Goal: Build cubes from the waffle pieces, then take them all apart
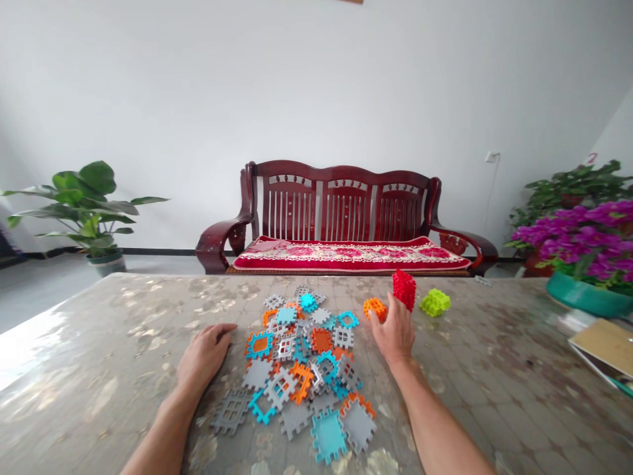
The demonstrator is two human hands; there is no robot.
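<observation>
My left hand (208, 353) rests palm down on the table, left of a spread pile of notched square plastic tiles (297, 376) in grey, blue and orange. Its fingers lie loosely stretched, holding nothing. My right hand (394, 333) reaches past the pile's right side, thumb and index finger apart. A knobbly orange block (374, 308) sits beside the thumb, seemingly touching it. Just beyond the index finger stands a taller red block (404, 290), its lower part hidden by the hand. To the right lies a yellow-green block (435, 302). The other right fingers are partly hidden.
The patterned table (123, 369) spreads widely around the pile. At the right stand purple flowers in a teal pot (588, 293) and a brown board or box (606, 343). Beyond the table is a wooden bench (346, 198); a potted plant (93, 204) stands left.
</observation>
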